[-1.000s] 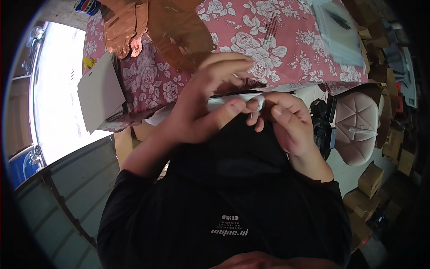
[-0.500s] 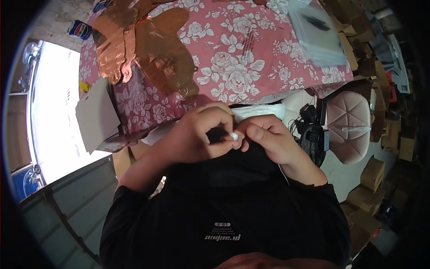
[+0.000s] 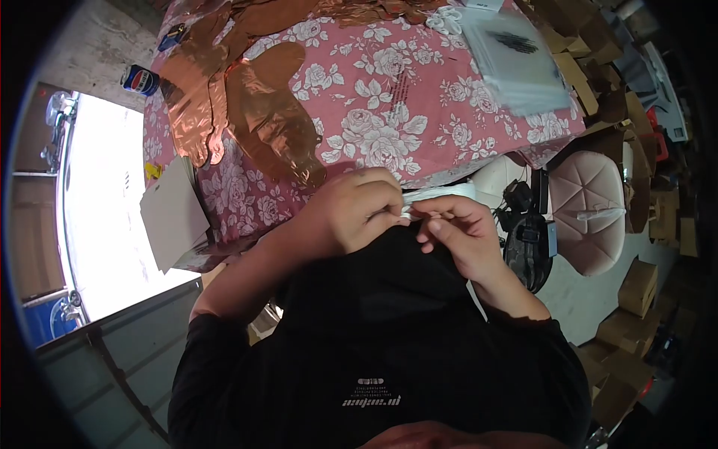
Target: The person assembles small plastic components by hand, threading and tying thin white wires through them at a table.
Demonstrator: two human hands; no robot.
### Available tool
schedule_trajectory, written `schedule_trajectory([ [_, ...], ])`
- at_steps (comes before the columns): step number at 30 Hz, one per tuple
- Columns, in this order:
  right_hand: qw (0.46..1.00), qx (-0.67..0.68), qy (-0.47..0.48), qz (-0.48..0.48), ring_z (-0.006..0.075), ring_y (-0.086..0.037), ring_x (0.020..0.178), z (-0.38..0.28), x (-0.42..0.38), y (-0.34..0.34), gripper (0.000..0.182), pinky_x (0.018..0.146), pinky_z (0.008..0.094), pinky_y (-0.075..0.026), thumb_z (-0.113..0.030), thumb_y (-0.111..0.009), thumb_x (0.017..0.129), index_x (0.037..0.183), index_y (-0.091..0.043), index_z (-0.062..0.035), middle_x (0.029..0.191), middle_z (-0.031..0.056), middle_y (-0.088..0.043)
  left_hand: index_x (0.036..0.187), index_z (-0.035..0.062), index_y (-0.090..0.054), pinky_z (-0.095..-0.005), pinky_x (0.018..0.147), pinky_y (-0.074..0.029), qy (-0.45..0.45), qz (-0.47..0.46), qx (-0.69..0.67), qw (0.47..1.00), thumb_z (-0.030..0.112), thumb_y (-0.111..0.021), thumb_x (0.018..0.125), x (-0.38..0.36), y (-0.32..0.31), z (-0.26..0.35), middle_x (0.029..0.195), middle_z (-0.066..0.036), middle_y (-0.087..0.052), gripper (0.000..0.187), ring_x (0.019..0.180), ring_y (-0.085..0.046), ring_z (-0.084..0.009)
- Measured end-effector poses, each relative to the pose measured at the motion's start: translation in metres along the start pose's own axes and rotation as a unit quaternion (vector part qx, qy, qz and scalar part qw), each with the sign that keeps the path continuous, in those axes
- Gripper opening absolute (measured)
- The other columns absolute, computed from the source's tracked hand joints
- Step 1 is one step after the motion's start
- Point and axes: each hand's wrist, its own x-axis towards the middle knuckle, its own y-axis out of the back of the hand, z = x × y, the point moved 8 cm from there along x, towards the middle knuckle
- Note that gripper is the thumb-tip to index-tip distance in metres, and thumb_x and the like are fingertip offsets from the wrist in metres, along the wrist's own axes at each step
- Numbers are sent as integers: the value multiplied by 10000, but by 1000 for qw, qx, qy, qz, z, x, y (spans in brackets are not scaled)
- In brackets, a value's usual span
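Note:
My left hand [image 3: 359, 209] is closed, thumb and fingertips pinching a small bit of white string [image 3: 407, 217] in front of my black shirt. Right beside it, my right hand [image 3: 465, 233] is closed too, its thumb against bent fingers at the same string; most of the string is hidden by the fingers. Just behind both hands, at the table's near edge, lies a bundle of white strands [image 3: 449, 191]. Flat copper-coloured foil balloons [image 3: 273, 112] are spread on the table beyond my left hand.
A pink floral tablecloth [image 3: 381, 138] covers the table. Clear plastic bags [image 3: 516, 67] and white coils [image 3: 445, 21] lie far right. Grey cardboard sheets [image 3: 173, 213] and a Pepsi can [image 3: 140, 79] are left. A padded stool [image 3: 587, 213], a black bag [image 3: 527, 254] and cartons [image 3: 636, 288] stand right.
My left hand has moved right and turned, so the white bit that showed at its fingertips is now mostly covered. My right hand has shifted slightly right and down. The view has tilted a little.

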Motion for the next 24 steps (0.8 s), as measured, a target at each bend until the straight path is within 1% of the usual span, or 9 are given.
schedule_trajectory([
  [2, 1000, 15, 13, 4, 149, -711, 832, 2, -3, 14, 253, 705, 288, -612, -97, -626, 1078, 1276, -692, 47, 1142, 147, -767, 931, 26, -624, -422, 773, -540, 6, -23, -5, 1000, 33, -765, 886, 13, -9, 0, 975, -118, -655, 148, 888, -683, -331],
  [6, 948, 164, 81, 261, 137, -577, 665, 7, -18, 69, 307, 575, 265, -456, -310, -589, 1097, 1099, -657, -11, 932, 95, -701, 925, 34, -616, -448, 803, -530, 5, -52, 1, 999, 102, -790, 909, 39, -31, -4, 977, -129, -651, 187, 911, -670, -349],
  [8, 944, 150, 90, 280, 129, -570, 662, 18, -21, 88, 274, 583, 263, -439, -298, -592, 1097, 1048, -647, -34, 892, 77, -685, 923, 43, -627, -396, 782, -533, 16, -31, 58, 998, 67, -807, 897, 60, -29, -11, 926, -108, -635, 184, 868, -667, -280],
  [11, 969, 48, 52, 238, 121, -567, 672, 60, -22, 102, 287, 598, 251, -436, -318, -590, 1101, 1008, -646, -52, 883, 67, -683, 931, 31, -675, -296, 669, -522, 219, 46, -77, 972, 163, -802, 967, 111, -3, -58, 819, -4, -671, 186, 761, -631, -92],
  [13, 976, -13, -3, 216, 93, -572, 687, 84, -25, 100, 225, 616, 244, -449, -260, -631, 1097, 1021, -675, -53, 888, 47, -698, 968, 9, -712, -293, 635, -515, 230, 147, -62, 960, 209, -808, 971, 160, 37, -64, 763, -4, -675, 222, 718, -624, -97],
  [15, 981, -54, -34, 181, 64, -579, 701, 111, -27, 104, 144, 628, 233, -453, -180, -667, 1085, 1054, -707, -45, 871, 18, -704, 1063, -8, -732, -273, 664, -513, 203, 166, -120, 958, 234, -799, 985, 212, 67, -114, 838, -18, -697, 263, 763, -640, -102],
  [18, 982, -85, -65, 153, 56, -567, 679, 124, -27, 107, 165, 623, 226, -442, -190, -677, 1085, 1032, -720, -41, 831, 2, -697, 1017, 26, -751, -304, 549, -514, 266, 216, -140, 929, 164, -801, 970, 267, 101, -165, 751, -93, -704, 154, 613, -641, -176],
  [20, 981, -80, -67, 165, 45, -536, 658, 120, -29, 106, 168, 613, 226, -424, -177, -696, 1076, 980, -707, -40, 791, -26, -668, 1035, 34, -757, -298, 561, -504, 217, 39, -165, 961, 96, -784, 950, 298, 89, -215, 795, -87, -715, 108, 622, -634, -162],
  [24, 978, -102, -19, 184, 22, -496, 693, 119, -36, 115, 169, 627, 223, -403, -118, -736, 1046, 906, -673, -45, 770, -66, -605, 1071, -1, -751, -315, 613, -543, 164, 144, 3, 976, 51, -774, 939, 277, 98, -164, 846, -103, -740, 144, 703, -681, -165],
])
